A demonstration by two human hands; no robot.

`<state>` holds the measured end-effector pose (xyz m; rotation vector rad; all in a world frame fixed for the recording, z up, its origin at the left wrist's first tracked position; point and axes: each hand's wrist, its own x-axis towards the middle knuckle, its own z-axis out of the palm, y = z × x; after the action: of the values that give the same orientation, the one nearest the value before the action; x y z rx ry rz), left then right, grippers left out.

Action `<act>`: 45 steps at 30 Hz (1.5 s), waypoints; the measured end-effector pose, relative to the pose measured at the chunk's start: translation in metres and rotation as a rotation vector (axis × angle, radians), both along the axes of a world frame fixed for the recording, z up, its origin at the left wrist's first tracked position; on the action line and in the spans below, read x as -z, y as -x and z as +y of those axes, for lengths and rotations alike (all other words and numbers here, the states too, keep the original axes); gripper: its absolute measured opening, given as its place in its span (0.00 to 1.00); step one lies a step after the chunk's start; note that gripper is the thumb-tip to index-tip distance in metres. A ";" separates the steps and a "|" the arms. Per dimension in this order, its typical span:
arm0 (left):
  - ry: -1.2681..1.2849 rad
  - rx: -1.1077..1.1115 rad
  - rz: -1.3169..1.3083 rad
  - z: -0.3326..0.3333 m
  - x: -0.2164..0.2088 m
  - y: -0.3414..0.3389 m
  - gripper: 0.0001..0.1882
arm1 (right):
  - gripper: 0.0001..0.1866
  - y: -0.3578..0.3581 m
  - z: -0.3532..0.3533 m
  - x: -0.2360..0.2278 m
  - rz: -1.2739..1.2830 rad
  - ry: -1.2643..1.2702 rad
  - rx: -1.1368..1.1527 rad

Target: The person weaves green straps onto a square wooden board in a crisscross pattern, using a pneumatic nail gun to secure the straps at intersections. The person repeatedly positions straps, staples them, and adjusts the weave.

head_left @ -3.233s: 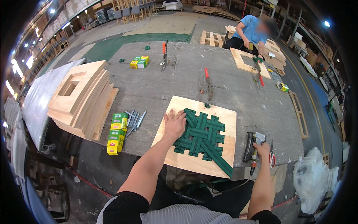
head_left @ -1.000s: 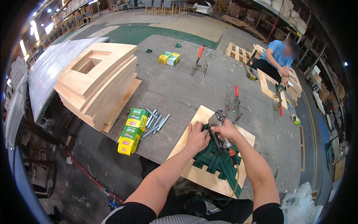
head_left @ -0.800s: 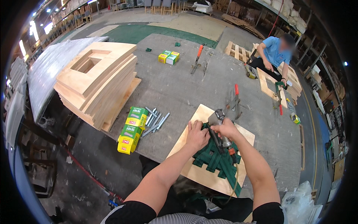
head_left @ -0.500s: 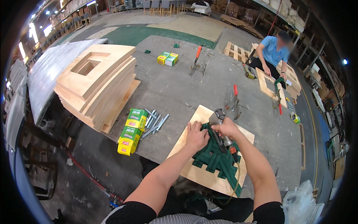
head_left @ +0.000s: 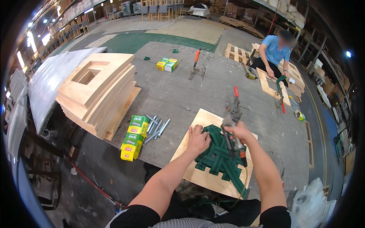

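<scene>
A light wooden panel [head_left: 194,175] lies at the near side of the table in front of me, with green webbing straps [head_left: 216,161] woven across its middle. My left hand [head_left: 198,140] rests on the panel's left part with its fingers spread, the fingertips by the webbing's upper left edge. Closed round the handle of a pneumatic staple gun [head_left: 229,142], my right hand [head_left: 240,132] holds it over the right side of the webbing. An air hose [head_left: 246,176] runs from the gun's orange fitting toward me.
Left stand green-yellow staple boxes [head_left: 133,137], staple strips [head_left: 157,127] and a stack of cut-out panels [head_left: 95,91]. Red-handled pliers [head_left: 236,95] and an orange-handled tool [head_left: 196,62] lie beyond. A co-worker in blue [head_left: 274,53] handles a panel [head_left: 266,85] at far right.
My right hand has moved the staple gun a little to the right and up from the webbing's upper edge. My left hand has drawn slightly left, its fingers off the strap edge.
</scene>
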<state>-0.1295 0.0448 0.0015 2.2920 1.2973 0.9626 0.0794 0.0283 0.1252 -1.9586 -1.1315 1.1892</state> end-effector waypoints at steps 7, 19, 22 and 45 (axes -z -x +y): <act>0.159 -0.052 -0.426 -0.007 -0.009 0.029 0.17 | 0.14 -0.134 -0.129 0.014 0.289 -0.115 0.415; -0.098 -0.096 0.037 -0.155 -0.008 0.037 0.21 | 0.24 -0.207 -0.249 0.070 -0.482 0.154 0.603; -0.123 -0.115 0.101 -0.153 -0.006 0.039 0.22 | 0.23 -0.176 -0.272 0.058 -0.918 -0.056 0.345; 1.162 0.341 -0.454 -0.276 -0.014 0.019 0.22 | 0.20 0.022 -0.405 0.085 0.635 -0.100 0.199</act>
<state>-0.1483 -0.2309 0.0155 1.2218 0.8483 0.3689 0.0576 -0.3771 0.0402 -1.4154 -0.6338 1.4608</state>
